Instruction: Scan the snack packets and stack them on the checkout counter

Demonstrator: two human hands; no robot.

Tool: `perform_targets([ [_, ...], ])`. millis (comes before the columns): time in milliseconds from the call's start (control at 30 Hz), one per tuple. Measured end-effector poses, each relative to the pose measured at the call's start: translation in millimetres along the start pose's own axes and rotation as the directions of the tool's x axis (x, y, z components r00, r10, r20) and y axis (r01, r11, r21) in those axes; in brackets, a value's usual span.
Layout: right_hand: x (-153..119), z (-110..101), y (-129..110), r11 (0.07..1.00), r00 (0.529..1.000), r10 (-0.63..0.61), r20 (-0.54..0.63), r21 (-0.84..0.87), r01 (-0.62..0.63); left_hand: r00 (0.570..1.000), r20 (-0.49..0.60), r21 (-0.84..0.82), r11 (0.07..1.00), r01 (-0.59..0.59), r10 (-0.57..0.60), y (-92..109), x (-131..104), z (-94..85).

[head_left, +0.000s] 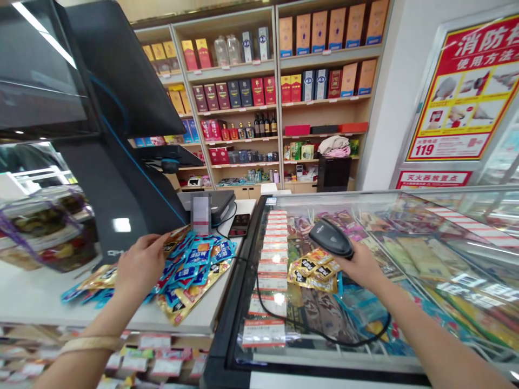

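Note:
My right hand point(361, 263) is wrapped around the grip of a black barcode scanner point(330, 237), which I hold above the glass top of a freezer. Its cable point(320, 339) loops down across the glass. Just below the scanner, several gold snack packets point(312, 270) lie in a small heap on the glass. Over the white counter, my left hand point(140, 265) is closed on a dark brown-and-gold snack packet point(177, 239) at the edge of a pile. That pile is mostly blue snack packets point(198, 259), with gold ones beneath. My left fingertips are partly hidden.
A dark checkout terminal point(121, 162) rises from the counter point(24, 294) at left, beside clear food tubs point(48, 232). A phone point(239, 225) lies near the counter's far right corner. The freezer point(263, 359) fills the right side. Shelves of boxed bottles point(251, 92) line the back wall.

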State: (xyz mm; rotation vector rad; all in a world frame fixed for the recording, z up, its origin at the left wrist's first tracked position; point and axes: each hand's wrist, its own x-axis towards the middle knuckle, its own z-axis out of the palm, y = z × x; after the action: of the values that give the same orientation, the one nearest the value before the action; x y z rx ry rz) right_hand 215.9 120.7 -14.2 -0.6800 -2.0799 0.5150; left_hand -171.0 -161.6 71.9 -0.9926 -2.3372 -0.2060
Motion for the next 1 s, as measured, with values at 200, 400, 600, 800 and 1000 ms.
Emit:
perform_targets([
  [200, -0.8, 0.5, -1.1, 1.0, 1.0, -0.008, -0.011, 0.009, 0.008, 0.992, 0.128, -0.002, 1.0, 0.013, -0.012, 6.0, 1.6, 0.5],
  [400, 0.3, -0.3, -3.7, 1.0, 1.0, -0.012, 0.002, 0.017, 0.012, 0.984, 0.17, -0.036, 0.997, 0.061, -0.054, 7.8, 6.3, 2.1],
  [600, 2.6, -2.4, -9.3, 0.999, 0.999, 0.019, -0.026, 0.031, -0.018, 0.99, -0.117, -0.13, 0.989, 0.067, -0.082, 32.4, 0.8, -3.8],
  [800, 5.2, -3.7, -10.2, 0.999, 0.998, 0.033, -0.055, 0.02, -0.032, 0.935, -0.352, -0.436, 0.876, -0.206, 0.045, 112.2, -3.0, -7.2],
  [1000, 7.9, -3.8, -4.5, 0.998, 0.996, 0.015, -0.088, -0.062, -0.021, 0.9, -0.115, -0.711, 0.598, -0.37, 0.421, 218.1, -21.5, 27.5],
])
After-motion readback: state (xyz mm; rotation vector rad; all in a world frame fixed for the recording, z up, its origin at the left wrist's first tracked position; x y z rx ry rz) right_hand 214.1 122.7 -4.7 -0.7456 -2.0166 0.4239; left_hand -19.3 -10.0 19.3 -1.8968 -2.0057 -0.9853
